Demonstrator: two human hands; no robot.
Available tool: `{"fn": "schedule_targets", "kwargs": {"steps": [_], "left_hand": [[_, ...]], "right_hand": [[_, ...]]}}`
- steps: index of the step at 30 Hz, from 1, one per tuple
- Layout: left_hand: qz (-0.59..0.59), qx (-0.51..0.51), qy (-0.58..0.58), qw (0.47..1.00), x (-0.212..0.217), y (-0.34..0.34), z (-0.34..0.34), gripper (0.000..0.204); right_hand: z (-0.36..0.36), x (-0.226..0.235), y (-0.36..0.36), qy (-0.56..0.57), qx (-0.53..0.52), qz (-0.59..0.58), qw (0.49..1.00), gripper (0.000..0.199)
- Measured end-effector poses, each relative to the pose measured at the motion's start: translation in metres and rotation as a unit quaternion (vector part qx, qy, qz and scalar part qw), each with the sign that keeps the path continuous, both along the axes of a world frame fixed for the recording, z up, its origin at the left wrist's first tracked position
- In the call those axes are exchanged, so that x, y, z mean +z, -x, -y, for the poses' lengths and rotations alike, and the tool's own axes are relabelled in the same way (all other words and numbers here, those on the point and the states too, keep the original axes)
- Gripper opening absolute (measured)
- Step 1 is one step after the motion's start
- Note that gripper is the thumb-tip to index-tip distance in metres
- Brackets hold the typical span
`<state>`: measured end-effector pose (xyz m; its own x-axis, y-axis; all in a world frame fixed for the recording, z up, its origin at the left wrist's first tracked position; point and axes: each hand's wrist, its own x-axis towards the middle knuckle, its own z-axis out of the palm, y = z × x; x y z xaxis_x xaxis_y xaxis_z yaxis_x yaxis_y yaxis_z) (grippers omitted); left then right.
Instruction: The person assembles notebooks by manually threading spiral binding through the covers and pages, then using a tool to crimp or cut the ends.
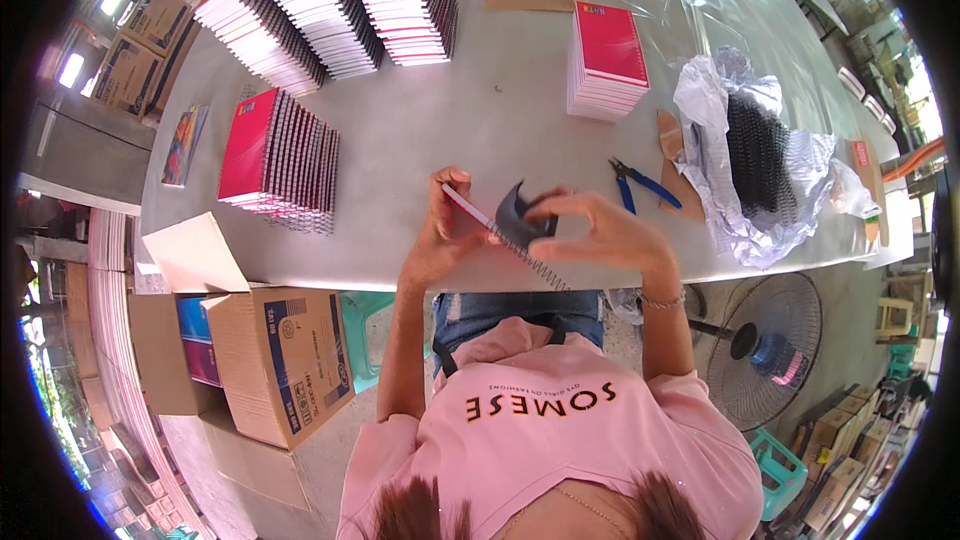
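Above the near edge of the grey tabletop (420, 130), the left hand (442, 230) grips a thin notebook (466, 204) slanting from upper left to lower right, where a wire coil (550, 274) projects. The right hand (592, 230) curves half-open around a dark flap (513, 216), grip unclear. A fan (787, 317) stands beyond the tabletop.

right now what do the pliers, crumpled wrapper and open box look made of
Pliers: dark, apparently metal head; smooth blue grips, likely plastic or rubber. Wrapper: pale, creased, seemingly glossy; perhaps thin paper or film. Box: matte brown sides suggest cardboard.
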<state>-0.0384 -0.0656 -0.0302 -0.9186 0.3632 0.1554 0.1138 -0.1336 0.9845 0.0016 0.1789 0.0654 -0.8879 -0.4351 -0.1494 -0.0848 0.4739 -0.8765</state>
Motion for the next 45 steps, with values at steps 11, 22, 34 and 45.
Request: {"fn": "schedule_targets", "kwargs": {"steps": [11, 22, 34, 45], "left_hand": [[-0.004, -0.016, 0.026, 1.000, 0.000, 0.002, 0.004, 0.076], [0.030, -0.054, -0.034, 0.997, -0.007, 0.001, 0.009, 0.069], [0.085, -0.083, -0.025, 0.993, 0.011, -0.006, 0.011, 0.047], [0.102, -0.099, -0.070, 0.987, 0.010, -0.003, 0.012, 0.028]], "right_hand": [[-0.002, -0.008, -0.004, 0.116, -0.010, 0.002, 0.993, 0.043], [0.011, 0.017, -0.009, 0.124, 0.046, 0.007, 0.991, 0.042], [-0.002, -0.003, 0.009, 0.148, 0.043, 0.060, 0.986, 0.045], [0.002, -0.003, 0.005, 0.077, 0.019, 0.003, 0.997, 0.053]]}}
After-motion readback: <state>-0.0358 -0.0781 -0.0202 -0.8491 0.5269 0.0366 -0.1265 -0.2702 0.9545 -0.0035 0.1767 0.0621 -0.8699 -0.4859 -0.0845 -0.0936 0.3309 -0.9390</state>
